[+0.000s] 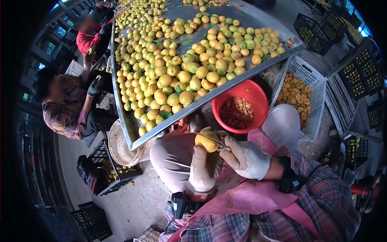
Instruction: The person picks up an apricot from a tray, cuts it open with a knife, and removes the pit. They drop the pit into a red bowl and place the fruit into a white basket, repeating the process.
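Left hand (204, 167) curled, right hand (249, 158) apparently pinching

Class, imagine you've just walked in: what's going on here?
A person's gloved left hand holds one yellow fruit, while the gloved right hand holds a thin metal tool against it; whether it has cut in is unclear. Ahead, a metal table bears many whole fruits. By its near edge stands a red basin of brownish pieces, with a pale crate of cut fruit to the right.
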Action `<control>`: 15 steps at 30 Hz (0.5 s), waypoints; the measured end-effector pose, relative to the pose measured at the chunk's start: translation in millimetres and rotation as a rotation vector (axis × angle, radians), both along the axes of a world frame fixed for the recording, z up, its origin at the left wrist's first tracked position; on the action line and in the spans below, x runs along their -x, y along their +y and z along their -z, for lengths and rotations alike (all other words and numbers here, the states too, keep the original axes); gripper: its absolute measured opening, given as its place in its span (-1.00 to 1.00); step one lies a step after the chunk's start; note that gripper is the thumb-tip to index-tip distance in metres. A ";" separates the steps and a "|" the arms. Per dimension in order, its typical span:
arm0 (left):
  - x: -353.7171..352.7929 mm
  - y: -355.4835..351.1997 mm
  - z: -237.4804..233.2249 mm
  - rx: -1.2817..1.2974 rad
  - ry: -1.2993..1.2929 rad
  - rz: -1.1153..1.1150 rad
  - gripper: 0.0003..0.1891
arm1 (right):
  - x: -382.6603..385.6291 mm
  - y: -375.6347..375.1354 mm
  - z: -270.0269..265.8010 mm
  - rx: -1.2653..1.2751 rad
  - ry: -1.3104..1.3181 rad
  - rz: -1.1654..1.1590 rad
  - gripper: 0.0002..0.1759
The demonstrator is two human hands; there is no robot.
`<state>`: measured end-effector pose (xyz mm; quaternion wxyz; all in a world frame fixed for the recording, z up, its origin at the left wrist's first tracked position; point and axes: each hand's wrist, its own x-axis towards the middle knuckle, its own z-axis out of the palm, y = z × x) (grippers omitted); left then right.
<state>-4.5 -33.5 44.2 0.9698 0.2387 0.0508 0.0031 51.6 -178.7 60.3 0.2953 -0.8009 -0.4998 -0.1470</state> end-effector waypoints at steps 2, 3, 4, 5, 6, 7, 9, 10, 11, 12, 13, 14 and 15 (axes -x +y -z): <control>2.5 -1.3 -7.7 -0.075 0.001 -0.004 -0.26 | 3.8 -0.2 -11.5 -0.001 0.182 0.040 -0.56; 3.0 -0.7 -12.5 -0.210 -0.037 -0.023 -0.26 | 5.5 -0.8 -18.2 -0.003 0.364 0.080 -0.58; 2.7 -0.3 -16.5 -0.345 -0.077 -0.042 -0.27 | 5.6 -2.2 -22.7 -0.003 0.364 0.081 -0.58; 2.4 0.1 -19.2 -0.345 -0.076 -0.041 -0.27 | 5.7 -3.7 -26.7 0.031 0.344 0.073 -0.60; 2.2 1.1 -21.7 -0.414 -0.102 -0.040 -0.28 | 5.8 -4.5 -28.5 0.064 0.323 0.063 -0.62; 2.3 2.2 -24.4 -0.484 -0.127 -0.040 -0.28 | 5.8 -5.1 -27.9 0.063 0.323 0.063 -0.62; 3.2 3.0 -30.3 -0.511 -0.112 -0.035 -0.25 | 5.2 -6.3 -25.7 0.099 0.162 0.005 -0.64; 3.5 3.4 -32.4 -0.537 -0.096 -0.028 -0.22 | 5.3 -6.2 -25.4 0.099 0.162 0.004 -0.64; 3.4 4.8 -33.6 -0.537 -0.095 -0.028 -0.22 | 6.0 -6.3 -24.9 0.092 0.278 0.030 -0.64; 3.1 7.2 -34.6 -0.610 -0.098 -0.017 -0.19 | 6.6 -6.7 -24.3 0.087 0.394 0.057 -0.64; 2.6 9.4 -36.1 -0.682 -0.101 -0.005 -0.16 | 5.9 -7.3 -25.0 0.087 0.395 0.058 -0.64; 2.2 11.4 -38.9 -0.682 -0.100 -0.004 -0.16 | 3.9 -7.5 -26.7 0.074 0.371 0.050 -0.65; 2.0 13.7 -42.2 -0.719 -0.071 0.010 -0.13 | 1.8 -7.1 -28.1 0.061 0.346 0.041 -0.65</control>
